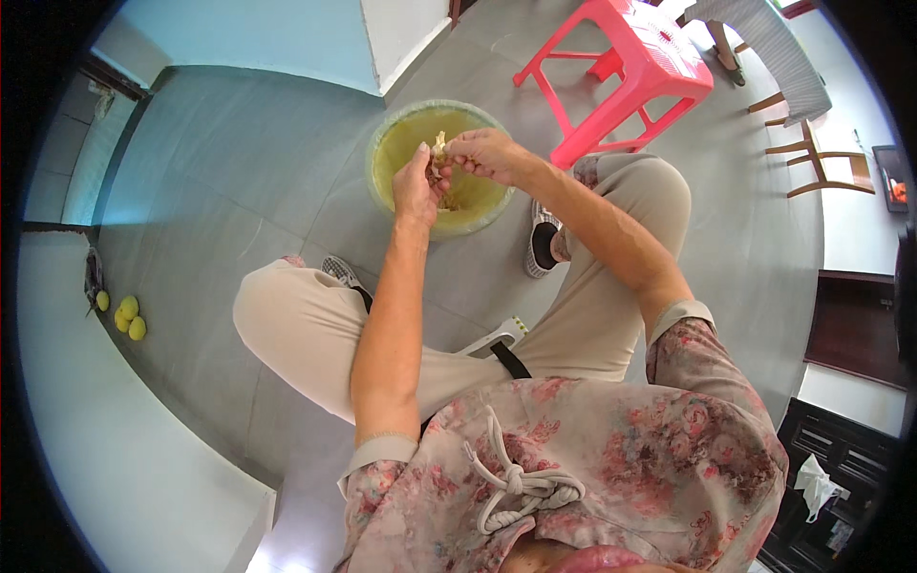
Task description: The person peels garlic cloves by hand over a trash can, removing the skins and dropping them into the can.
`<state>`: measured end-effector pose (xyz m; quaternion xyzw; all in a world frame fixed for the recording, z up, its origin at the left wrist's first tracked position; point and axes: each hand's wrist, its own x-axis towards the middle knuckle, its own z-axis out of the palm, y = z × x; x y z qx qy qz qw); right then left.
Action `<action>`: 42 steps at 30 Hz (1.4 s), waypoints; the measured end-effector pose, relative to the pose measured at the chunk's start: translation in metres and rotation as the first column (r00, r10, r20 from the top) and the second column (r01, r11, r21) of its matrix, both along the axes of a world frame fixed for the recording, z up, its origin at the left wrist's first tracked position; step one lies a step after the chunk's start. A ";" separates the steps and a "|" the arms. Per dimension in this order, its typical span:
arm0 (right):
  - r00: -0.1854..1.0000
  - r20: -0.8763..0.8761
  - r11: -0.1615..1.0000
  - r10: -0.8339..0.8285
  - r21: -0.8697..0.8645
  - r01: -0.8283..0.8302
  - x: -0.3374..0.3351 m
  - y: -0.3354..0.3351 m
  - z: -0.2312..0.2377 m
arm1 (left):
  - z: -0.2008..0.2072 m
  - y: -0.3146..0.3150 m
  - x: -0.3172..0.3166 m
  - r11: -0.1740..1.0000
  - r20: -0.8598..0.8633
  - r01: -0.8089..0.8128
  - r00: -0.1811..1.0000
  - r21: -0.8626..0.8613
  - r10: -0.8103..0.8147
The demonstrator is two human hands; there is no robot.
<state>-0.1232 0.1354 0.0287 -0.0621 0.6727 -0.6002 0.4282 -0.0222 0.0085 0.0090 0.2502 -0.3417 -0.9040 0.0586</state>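
My left hand point(416, 189) and my right hand point(485, 155) are close together over a round bin point(396, 143) with a yellowish inside. Between their fingertips is a small, knobbly, pale yellow piece point(439, 140), too small to name surely. The left fingers are curled round its lower part, where something brownish shows. From the right side, the right thumb and fingers pinch at the piece. Some pale scraps point(457, 202) lie inside the bin, partly hidden by my left hand.
Beyond my right knee stands a pink plastic stool point(664, 57). Farther right are a cloth-covered table point(778, 48) and a wooden chair point(831, 172). Several yellow round fruits point(129, 307) lie by the left wall. A wall corner point(382, 81) juts out behind the bin.
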 end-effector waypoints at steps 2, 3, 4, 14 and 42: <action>0.995 -0.092 0.999 0.031 0.035 -0.028 -0.002 0.004 -0.001 | 0.010 0.006 -0.003 0.997 0.016 0.031 0.999 -0.074 -0.030; 0.981 -0.182 0.996 0.061 0.081 -0.047 -0.005 0.010 0.000 | 0.015 0.013 -0.007 0.988 0.031 0.064 0.998 -0.142 -0.060; 0.958 -0.253 0.986 0.138 0.126 -0.109 -0.002 0.012 0.003 | 0.010 0.012 -0.004 0.969 0.025 0.098 0.995 -0.226 -0.095; 0.932 -0.302 0.961 0.198 0.248 -0.123 0.014 0.023 -0.009 | -0.008 0.019 0.001 0.904 0.200 0.243 0.963 -0.351 -0.182; 0.986 0.167 0.997 -0.006 -0.069 0.018 0.030 0.017 0.003 | -0.011 0.022 0.009 0.843 0.015 0.127 0.990 -0.522 -0.139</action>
